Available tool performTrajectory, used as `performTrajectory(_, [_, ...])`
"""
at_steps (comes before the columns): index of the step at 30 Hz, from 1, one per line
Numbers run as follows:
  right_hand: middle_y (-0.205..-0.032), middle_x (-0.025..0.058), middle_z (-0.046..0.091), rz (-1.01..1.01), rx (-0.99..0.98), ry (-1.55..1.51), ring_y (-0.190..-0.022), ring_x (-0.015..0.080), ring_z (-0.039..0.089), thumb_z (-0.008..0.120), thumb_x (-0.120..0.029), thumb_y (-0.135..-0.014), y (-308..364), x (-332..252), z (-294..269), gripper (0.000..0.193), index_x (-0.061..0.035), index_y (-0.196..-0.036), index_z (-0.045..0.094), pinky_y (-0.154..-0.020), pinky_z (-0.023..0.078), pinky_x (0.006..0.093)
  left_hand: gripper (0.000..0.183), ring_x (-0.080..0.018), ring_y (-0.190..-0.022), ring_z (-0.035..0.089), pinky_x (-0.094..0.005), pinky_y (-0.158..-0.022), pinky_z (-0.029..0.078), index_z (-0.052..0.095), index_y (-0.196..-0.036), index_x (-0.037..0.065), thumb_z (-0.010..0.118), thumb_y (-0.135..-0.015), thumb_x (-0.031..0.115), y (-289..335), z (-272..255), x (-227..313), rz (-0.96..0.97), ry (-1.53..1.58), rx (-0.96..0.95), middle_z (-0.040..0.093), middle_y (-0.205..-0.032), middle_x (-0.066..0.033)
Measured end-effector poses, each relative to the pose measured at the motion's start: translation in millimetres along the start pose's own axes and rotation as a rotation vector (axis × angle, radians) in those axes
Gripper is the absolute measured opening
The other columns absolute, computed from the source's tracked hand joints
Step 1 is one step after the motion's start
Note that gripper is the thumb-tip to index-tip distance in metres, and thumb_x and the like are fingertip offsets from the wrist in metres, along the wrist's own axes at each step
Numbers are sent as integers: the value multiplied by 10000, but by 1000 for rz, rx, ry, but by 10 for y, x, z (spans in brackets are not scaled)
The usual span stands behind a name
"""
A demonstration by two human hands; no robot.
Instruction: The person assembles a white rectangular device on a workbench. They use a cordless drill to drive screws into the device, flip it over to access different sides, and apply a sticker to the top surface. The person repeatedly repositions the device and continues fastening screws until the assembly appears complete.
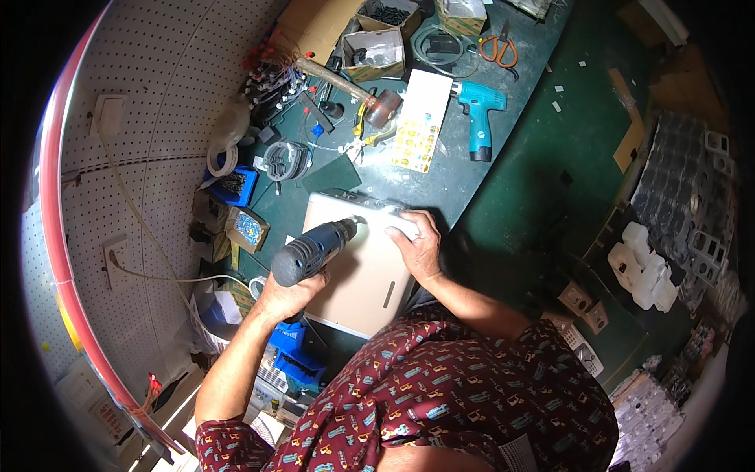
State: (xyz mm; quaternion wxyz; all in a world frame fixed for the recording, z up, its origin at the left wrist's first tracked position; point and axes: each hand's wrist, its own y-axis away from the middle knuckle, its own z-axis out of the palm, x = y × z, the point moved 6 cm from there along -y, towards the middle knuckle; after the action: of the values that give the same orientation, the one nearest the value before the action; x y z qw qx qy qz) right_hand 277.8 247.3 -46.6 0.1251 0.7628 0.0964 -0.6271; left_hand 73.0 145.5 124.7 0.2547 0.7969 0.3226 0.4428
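My left hand [289, 299] is wrapped round the grip of a dark blue cordless drill [308, 253]. The drill's tip meets the far part of a flat beige casing [358, 295], which lies in front of my body and has a dark slot near its right side. At the casing's far right corner, my right hand [422, 250] is closed on a small white part [406, 228], with the thumb on top. Bright glare and the fingers hide where this part meets the casing. The drill bit's very end is too small to make out.
Beyond the casing are a turquoise drill [479, 114], a sheet of yellow stickers [418, 126], a mallet [381, 108], orange-handled scissors [499, 51] and boxes of small parts [373, 53]. A blue bin [236, 186] of screws stands left, by the pegboard wall [157, 86].
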Motion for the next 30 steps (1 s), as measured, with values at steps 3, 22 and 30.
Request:
performTrajectory(3, [-1047,140,682,-8,2,-6,-995,319,651,872,-111,-743,1,-20,-4,369,-17,-1036,670,-888,533,414,227,-151,-801,660,-333,-745,571,679,-1037,15,705,-840,124,2,7,5,9,-57,-11,701,-866,-59])
performTrajectory(22, [-1030,132,681,-4,-38,-61,-961,303,653,872,-110,-756,-2,-3,12,356,-13,-1034,672,-861,530,395,399,-254,-850,741,-372,-831,581,716,-1111,57,798,-756,222,100,136,-188,-88,-1,98,753,-899,-149])
performTrajectory(30, [-883,148,698,-23,-332,93,-832,280,672,777,-114,-859,-434,79,-15,173,25,-835,676,-789,526,359,369,-371,-906,739,-419,-793,582,709,-1083,49,797,-777,235,648,643,-585,212,245,437,742,-936,-200])
